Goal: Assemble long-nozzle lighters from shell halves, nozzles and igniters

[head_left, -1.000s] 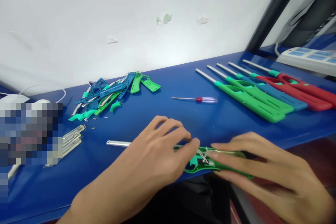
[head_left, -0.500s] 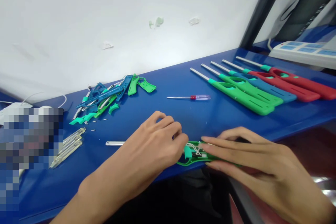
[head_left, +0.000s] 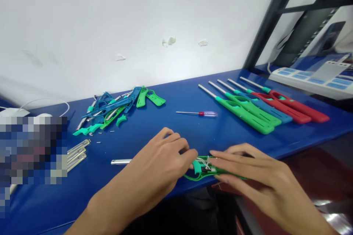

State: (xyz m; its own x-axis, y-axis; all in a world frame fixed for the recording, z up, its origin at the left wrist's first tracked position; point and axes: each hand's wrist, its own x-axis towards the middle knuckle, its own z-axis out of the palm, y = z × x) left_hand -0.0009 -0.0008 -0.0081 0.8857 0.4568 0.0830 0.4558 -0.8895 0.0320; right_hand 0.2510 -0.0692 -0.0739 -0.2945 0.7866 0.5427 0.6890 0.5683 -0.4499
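Observation:
At the table's near edge lies an opened green utility lighter (head_left: 200, 178), its metal tube pointing left. Thin white wires and a teal trigger show inside its half shell. My left hand (head_left: 162, 158) is closed over the lighter's front part, thumb and index finger pinched close to the trigger; the fingertips are partly hidden. From the right, my right hand (head_left: 259, 172) grips the handle, with straight fingers on top and the thumb along the near side. Its palm hides most of the handle.
Behind my hands lies a screwdriver (head_left: 208, 114). Several assembled lighters (head_left: 245, 117) are lined up at right, near a white power strip (head_left: 309, 80). Loose shells and parts (head_left: 110, 110) are heaped at back left. Clear fuel tanks (head_left: 78, 156) lie left of my forearm.
The camera view has tilted up and shifted slightly, so the scene sits lower in the frame. Both hands keep nearly the same hold on the lighter.

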